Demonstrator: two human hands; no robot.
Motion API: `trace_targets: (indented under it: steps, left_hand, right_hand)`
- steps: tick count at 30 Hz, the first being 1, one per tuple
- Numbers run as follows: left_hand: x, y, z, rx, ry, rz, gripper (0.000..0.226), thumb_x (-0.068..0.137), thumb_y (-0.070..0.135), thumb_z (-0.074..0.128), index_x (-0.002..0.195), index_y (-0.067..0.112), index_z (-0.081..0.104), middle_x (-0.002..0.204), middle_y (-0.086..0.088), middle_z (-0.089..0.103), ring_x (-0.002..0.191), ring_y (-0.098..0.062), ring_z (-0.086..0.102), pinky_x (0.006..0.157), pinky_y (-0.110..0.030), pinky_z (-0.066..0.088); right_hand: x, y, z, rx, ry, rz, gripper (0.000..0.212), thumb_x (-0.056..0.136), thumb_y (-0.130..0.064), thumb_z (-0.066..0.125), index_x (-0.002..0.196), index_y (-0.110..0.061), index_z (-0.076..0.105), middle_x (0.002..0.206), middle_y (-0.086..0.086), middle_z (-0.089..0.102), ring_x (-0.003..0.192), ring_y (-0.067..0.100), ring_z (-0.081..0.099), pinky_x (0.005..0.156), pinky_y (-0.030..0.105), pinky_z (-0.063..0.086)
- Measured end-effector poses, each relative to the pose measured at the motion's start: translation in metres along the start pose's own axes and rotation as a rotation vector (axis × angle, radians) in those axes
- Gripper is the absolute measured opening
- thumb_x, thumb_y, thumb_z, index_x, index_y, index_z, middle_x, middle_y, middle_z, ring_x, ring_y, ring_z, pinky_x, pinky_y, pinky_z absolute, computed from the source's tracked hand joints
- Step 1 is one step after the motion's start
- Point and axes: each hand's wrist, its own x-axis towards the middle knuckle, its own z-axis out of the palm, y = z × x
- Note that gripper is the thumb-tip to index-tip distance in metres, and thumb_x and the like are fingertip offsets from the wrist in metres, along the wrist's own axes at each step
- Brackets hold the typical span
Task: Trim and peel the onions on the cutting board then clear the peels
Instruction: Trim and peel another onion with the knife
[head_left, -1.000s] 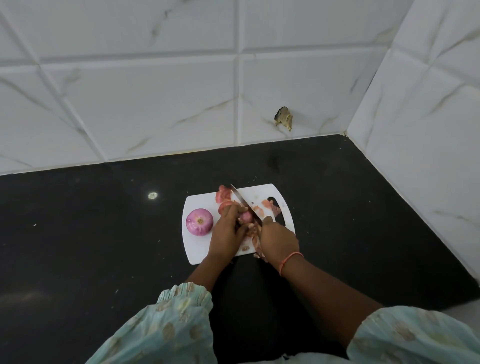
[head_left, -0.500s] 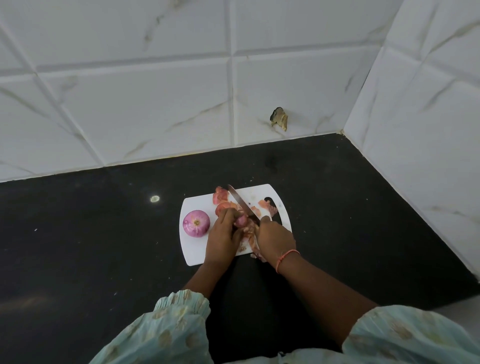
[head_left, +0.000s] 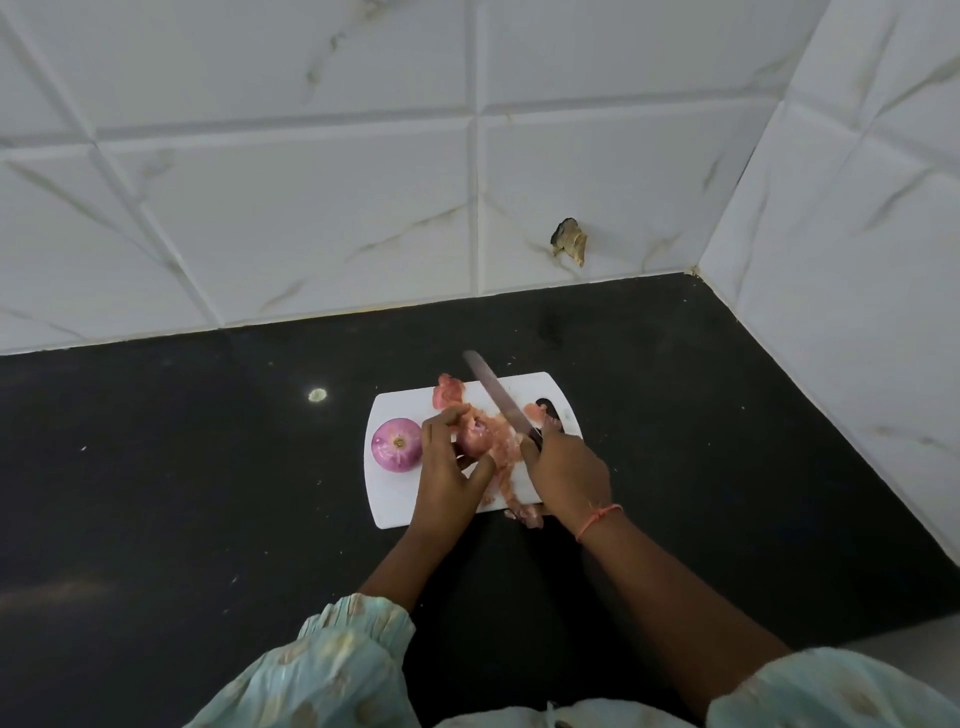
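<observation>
Now the left hand (head_left: 448, 457) grips a half-peeled onion (head_left: 475, 440) over the cutting board (head_left: 395, 499). Her right hand (head_left: 569, 467) clasps the knife (head_left: 498, 400), blade angled away. Beside them, touching the left hand, sits a peeled onion (head_left: 396, 446).

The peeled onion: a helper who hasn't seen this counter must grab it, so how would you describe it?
On the black countertop lies a white cutting board. At its left end, left of the left hand, sits the peeled onion. It is round, glossy purple and free of both hands, while the other onion is held among loose peels.
</observation>
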Motion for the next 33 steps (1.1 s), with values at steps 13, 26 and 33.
trace_targets:
  steps: [13,26,33]
  left_hand:
    - [0.013,0.002,0.006,-0.08,0.04,-0.183,0.025,0.091,0.004,0.063,0.107,0.019,0.051,0.103,-0.002,0.066,0.093,-0.016,0.069,0.074,-0.023,0.056]
    - [0.047,0.024,0.022,0.142,0.091,-0.215,0.029,0.092,0.013,0.066,0.078,0.036,0.056,0.082,0.011,0.067,0.076,-0.007,0.065,0.067,-0.021,0.051]
    - [0.049,0.024,0.017,0.031,0.049,-0.387,0.02,0.092,0.015,0.065,0.11,0.018,0.057,0.107,0.004,0.063,0.096,-0.015,0.065,0.082,-0.029,0.057]
  right_hand:
    - [0.013,0.017,-0.002,0.171,0.165,-0.021,0.034,0.095,-0.047,0.053,0.116,-0.022,0.06,0.09,0.003,0.067,0.085,0.026,0.064,0.062,0.03,0.043]
    - [0.007,0.022,-0.008,0.156,0.204,-0.013,0.025,0.095,-0.049,0.053,0.089,-0.025,0.058,0.07,-0.007,0.057,0.07,0.02,0.061,0.055,0.03,0.044]
    - [0.009,0.028,-0.008,0.284,0.154,0.074,0.028,0.095,-0.044,0.053,0.083,-0.019,0.054,0.07,-0.002,0.059,0.065,0.019,0.059,0.054,0.033,0.046]
